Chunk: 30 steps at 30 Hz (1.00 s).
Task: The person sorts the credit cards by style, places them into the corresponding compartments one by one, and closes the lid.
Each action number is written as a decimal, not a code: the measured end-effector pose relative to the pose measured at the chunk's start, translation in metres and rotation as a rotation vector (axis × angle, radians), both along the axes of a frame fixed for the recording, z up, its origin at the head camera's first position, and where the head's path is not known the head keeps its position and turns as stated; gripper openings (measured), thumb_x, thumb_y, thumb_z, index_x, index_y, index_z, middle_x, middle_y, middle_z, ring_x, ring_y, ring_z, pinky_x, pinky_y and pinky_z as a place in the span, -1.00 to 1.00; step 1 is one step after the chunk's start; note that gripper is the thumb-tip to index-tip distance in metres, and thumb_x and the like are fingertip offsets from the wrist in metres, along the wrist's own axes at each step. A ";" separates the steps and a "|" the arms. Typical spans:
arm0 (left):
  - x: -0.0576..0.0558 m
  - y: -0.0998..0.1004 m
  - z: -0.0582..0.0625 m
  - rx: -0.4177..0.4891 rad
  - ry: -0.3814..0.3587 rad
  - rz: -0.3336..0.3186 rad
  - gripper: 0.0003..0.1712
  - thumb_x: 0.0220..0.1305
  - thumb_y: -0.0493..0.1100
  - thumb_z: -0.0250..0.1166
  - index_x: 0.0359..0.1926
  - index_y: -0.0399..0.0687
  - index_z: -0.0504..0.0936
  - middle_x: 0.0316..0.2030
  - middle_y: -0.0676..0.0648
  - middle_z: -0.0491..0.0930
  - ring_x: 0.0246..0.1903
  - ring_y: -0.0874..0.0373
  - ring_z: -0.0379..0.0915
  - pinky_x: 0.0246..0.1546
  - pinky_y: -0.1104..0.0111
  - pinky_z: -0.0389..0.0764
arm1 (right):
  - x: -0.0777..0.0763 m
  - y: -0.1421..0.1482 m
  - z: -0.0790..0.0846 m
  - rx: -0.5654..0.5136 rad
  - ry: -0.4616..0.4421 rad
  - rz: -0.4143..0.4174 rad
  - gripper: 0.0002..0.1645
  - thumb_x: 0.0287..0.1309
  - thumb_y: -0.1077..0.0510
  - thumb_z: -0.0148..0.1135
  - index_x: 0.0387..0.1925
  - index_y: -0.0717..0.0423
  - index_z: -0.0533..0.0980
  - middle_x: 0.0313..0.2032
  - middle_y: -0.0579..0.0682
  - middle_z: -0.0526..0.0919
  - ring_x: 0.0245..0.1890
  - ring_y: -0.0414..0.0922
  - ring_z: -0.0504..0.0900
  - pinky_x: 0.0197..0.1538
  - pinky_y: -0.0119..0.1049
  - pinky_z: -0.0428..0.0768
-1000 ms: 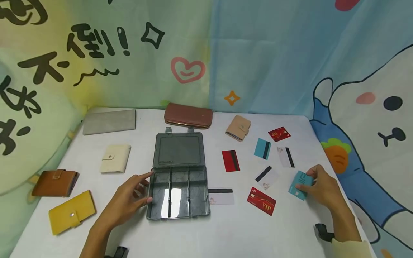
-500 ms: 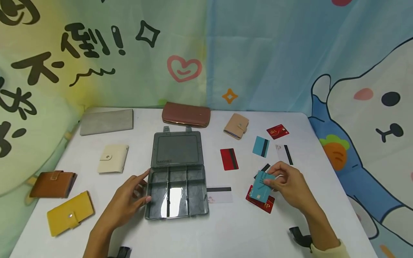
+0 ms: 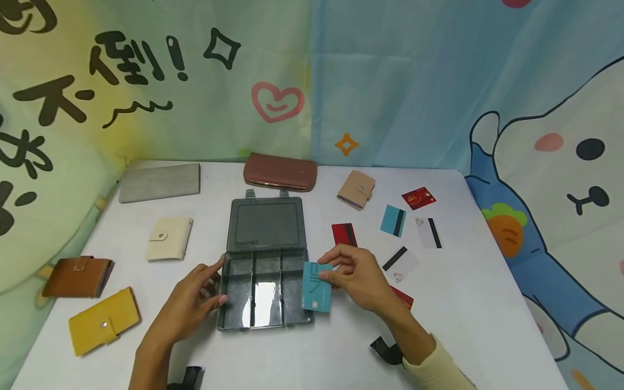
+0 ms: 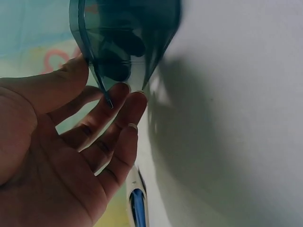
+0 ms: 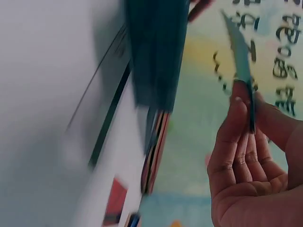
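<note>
My right hand [image 3: 358,276] pinches a teal card [image 3: 316,295] between thumb and fingers. The card overlaps the right edge of a grey translucent compartment box [image 3: 265,225], whose lid lies back, away from me. In the right wrist view the pinched card [image 5: 242,56] stands nearly edge-on, apart from the box. At the box's left wall, my left hand [image 3: 187,303] touches it with thumb and fingertips, the fingers loosely bent. Seen from the left wrist, those fingertips [image 4: 137,101] rest at the box wall [image 4: 156,28]. The box's compartments hold nothing.
Several cards lie to the right: red [image 3: 344,234], teal [image 3: 392,221], white [image 3: 429,234] and others, a red one [image 3: 402,297] partly behind my right arm. Wallets stand around: yellow [image 3: 104,322], brown [image 3: 78,277], cream [image 3: 169,238], grey [image 3: 160,183], dark brown [image 3: 280,172], tan [image 3: 357,189].
My right hand has carried the teal card leftward from the table's right side, past the red VIP card, to the box's right edge. My left hand stays at the box.
</note>
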State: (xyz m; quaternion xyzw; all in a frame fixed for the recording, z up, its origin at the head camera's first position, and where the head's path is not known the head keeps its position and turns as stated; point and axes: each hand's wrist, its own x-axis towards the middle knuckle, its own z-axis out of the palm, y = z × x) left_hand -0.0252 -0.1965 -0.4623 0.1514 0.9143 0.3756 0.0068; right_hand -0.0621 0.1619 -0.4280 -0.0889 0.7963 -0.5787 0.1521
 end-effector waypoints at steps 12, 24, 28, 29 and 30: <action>-0.001 0.002 0.002 -0.036 -0.079 0.028 -0.08 0.05 -0.29 0.51 0.45 -0.14 0.32 -0.16 -0.01 0.54 -0.31 0.27 0.55 -0.28 0.35 0.58 | 0.005 -0.054 -0.009 0.366 0.329 0.130 -0.82 0.12 0.12 0.46 -0.20 -0.12 0.74 -0.43 -0.25 0.68 -0.50 -0.32 0.50 -0.43 -0.45 0.50; -0.001 0.004 0.005 -0.063 -0.087 0.040 -0.11 0.08 -0.28 0.49 0.44 -0.18 0.32 -0.17 -0.03 0.53 -0.31 0.27 0.53 -0.28 0.35 0.55 | 0.002 -0.056 -0.014 0.586 0.434 0.049 -0.84 0.02 -0.01 0.54 -0.34 -0.15 0.69 -0.42 -0.19 0.69 -0.35 -0.25 0.42 -0.40 -0.41 0.41; -0.001 0.004 0.005 -0.071 -0.078 0.043 -0.10 0.08 -0.29 0.49 0.44 -0.18 0.32 -0.17 -0.03 0.53 -0.32 0.28 0.52 -0.28 0.35 0.55 | 0.004 -0.054 -0.014 0.592 0.394 0.068 -0.83 0.00 -0.02 0.55 -0.40 -0.17 0.66 -0.43 -0.19 0.66 -0.35 -0.28 0.34 -0.41 -0.38 0.38; -0.001 0.004 0.005 -0.073 -0.076 0.043 -0.10 0.08 -0.29 0.49 0.44 -0.19 0.32 -0.17 -0.02 0.53 -0.32 0.29 0.52 -0.28 0.35 0.54 | 0.004 -0.054 -0.014 0.591 0.392 0.069 -0.83 -0.01 -0.02 0.55 -0.41 -0.18 0.66 -0.43 -0.19 0.66 -0.35 -0.28 0.33 -0.41 -0.37 0.38; -0.001 0.005 0.006 -0.072 -0.075 0.043 -0.10 0.08 -0.29 0.49 0.44 -0.19 0.32 -0.17 -0.02 0.53 -0.32 0.29 0.52 -0.28 0.35 0.55 | 0.004 -0.054 -0.014 0.593 0.391 0.068 -0.82 -0.02 -0.02 0.56 -0.42 -0.17 0.66 -0.43 -0.20 0.66 -0.35 -0.28 0.33 -0.41 -0.37 0.37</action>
